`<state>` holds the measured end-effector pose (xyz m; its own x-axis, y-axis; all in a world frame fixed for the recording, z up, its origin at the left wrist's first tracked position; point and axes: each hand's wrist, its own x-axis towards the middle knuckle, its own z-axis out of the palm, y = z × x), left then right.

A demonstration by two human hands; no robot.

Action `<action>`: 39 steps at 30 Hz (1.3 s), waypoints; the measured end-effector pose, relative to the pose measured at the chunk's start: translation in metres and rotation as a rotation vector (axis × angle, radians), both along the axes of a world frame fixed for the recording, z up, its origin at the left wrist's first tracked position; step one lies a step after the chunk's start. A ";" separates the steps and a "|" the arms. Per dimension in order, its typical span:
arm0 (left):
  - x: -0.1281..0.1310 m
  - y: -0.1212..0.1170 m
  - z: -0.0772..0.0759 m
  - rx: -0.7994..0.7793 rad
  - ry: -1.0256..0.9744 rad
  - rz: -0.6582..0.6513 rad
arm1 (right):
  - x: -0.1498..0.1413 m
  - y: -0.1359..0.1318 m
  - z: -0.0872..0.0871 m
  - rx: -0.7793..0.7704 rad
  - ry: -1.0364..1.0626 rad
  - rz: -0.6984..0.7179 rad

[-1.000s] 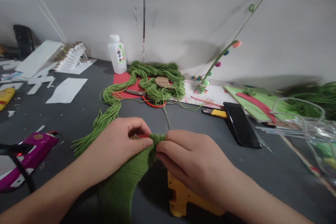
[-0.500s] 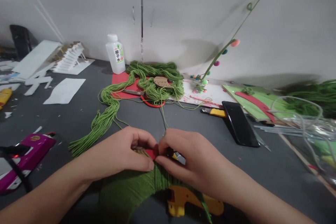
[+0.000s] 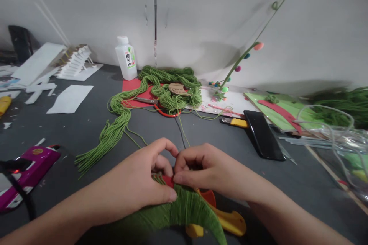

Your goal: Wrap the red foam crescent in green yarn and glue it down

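Left hand (image 3: 140, 183) clamped on curved piece (image 3: 186, 206) low over table (image 3: 86, 134), right hand (image 3: 209, 168) pinched together, apparently on green strand (image 3: 183, 130); visible length mostly yarn-wrapped, red patch (image 3: 169, 181) between hands bare, so covering judged incomplete.

A dark grey tabletop (image 3: 83, 130) is being backed by a pale grey wall (image 3: 215, 4), which is being split by a narrow, dark vertical line (image 3: 155, 15) and dimmed by soft shadows (image 3: 221, 56).
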<state>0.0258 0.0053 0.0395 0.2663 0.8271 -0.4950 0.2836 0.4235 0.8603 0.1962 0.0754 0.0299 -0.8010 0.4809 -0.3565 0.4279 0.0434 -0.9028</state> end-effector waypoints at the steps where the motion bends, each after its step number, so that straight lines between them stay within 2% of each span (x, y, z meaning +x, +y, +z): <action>1: 0.000 0.000 0.001 0.010 0.004 0.010 | -0.001 0.000 -0.001 -0.051 0.008 -0.019; 4: -0.001 0.003 0.001 0.045 0.045 0.034 | -0.002 -0.001 -0.005 -0.183 0.054 -0.083; 6: -0.005 0.006 0.000 0.053 0.060 0.021 | -0.003 -0.002 -0.007 -0.211 0.077 -0.139; 9: -0.009 0.008 -0.004 0.011 0.040 -0.027 | -0.002 -0.003 -0.007 -0.124 0.085 -0.228; 13: -0.006 0.007 -0.005 0.015 0.053 0.000 | 0.001 -0.002 -0.004 -0.037 0.088 -0.231; 17: 0.001 0.005 0.000 0.122 0.138 0.001 | 0.003 -0.001 -0.002 -0.087 0.103 -0.190; 22: 0.004 0.001 -0.001 0.354 0.295 -0.014 | 0.004 0.002 -0.003 -0.353 0.146 -0.159; 27: 0.002 -0.002 -0.005 0.624 0.318 -0.049 | 0.004 0.006 -0.008 -0.566 0.205 -0.138; 34: -0.001 -0.002 -0.007 0.931 0.481 -0.097 | 0.003 0.004 -0.014 -0.598 0.321 -0.209; 37: -0.001 -0.005 -0.009 0.949 0.464 -0.045 | 0.001 0.002 -0.014 -0.616 0.331 -0.246; 39: -0.001 -0.007 -0.010 0.908 0.415 0.016 | -0.001 0.001 -0.015 -0.634 0.335 -0.250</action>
<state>0.0245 -0.0013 0.0291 0.2007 0.9402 0.2752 0.6353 -0.3387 0.6941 0.1953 0.0760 0.0150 -0.8091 0.4464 -0.3821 0.0551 -0.5898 -0.8057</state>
